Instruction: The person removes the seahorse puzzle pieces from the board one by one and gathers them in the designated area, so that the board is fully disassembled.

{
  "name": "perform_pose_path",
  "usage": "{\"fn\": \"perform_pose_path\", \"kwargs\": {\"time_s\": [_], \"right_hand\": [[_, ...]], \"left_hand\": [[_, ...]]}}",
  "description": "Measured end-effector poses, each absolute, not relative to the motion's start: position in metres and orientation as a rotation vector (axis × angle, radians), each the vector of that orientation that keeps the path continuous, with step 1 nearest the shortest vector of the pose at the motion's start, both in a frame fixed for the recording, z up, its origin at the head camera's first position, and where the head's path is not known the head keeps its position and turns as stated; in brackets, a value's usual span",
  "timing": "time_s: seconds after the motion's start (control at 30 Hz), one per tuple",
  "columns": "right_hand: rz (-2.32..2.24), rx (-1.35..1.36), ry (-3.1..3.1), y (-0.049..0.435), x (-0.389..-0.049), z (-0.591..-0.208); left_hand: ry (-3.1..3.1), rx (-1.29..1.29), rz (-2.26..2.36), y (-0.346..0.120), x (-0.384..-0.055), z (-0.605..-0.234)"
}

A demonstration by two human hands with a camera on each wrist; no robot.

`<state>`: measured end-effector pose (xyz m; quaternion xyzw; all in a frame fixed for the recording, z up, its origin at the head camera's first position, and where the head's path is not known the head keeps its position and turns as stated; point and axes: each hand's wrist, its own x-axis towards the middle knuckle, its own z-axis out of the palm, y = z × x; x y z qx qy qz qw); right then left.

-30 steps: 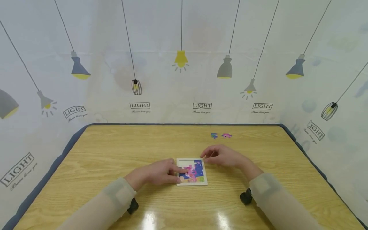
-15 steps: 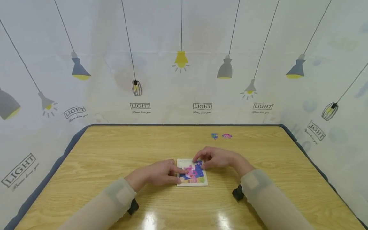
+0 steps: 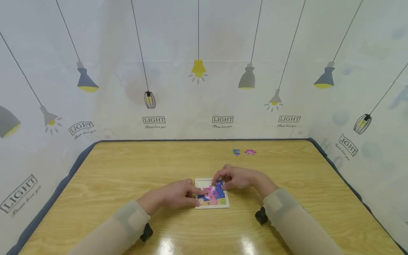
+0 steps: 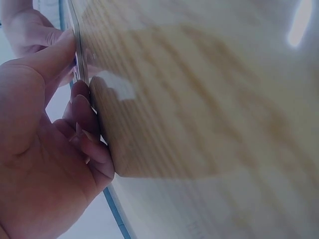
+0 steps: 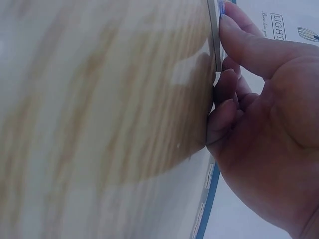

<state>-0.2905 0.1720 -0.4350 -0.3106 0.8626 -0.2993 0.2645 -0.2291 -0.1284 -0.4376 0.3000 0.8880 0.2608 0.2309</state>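
A small jigsaw puzzle in a white tray point(image 3: 211, 207) lies on the wooden table, showing a pink sea creature on blue. Bare white backing shows along its upper left. My left hand point(image 3: 180, 193) rests at the left side, its index finger straight on the pink part and its thumb on the lower left rim. At the upper right, my right hand point(image 3: 239, 178) has its curled index finger and thumb on either side of a dark blue puzzle piece point(image 3: 219, 184). Both wrist views show thumbs at the tray edge and the other fingers curled against the table.
Two loose puzzle pieces lie near the table's back edge: a blue-green piece point(image 3: 236, 152) and a pink piece point(image 3: 250, 152). A lamp-patterned curtain point(image 3: 178, 102) surrounds the table point(image 3: 143, 159) at the back and sides.
My right hand has moved left from beside the tray's corner onto the upper right of the puzzle. The left hand has stayed in place. The head view has shifted slightly.
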Motion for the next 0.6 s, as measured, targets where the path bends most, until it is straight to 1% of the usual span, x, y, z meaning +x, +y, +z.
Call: {"fn": "perform_pose_path", "kwargs": {"time_s": [0.6], "right_hand": [[-0.779, -0.801, 2.360, 0.1728, -0.2889, -0.4354]], "left_hand": [[2.436, 0.850, 0.725, -0.1279, -0.2285, -0.4354]]}}
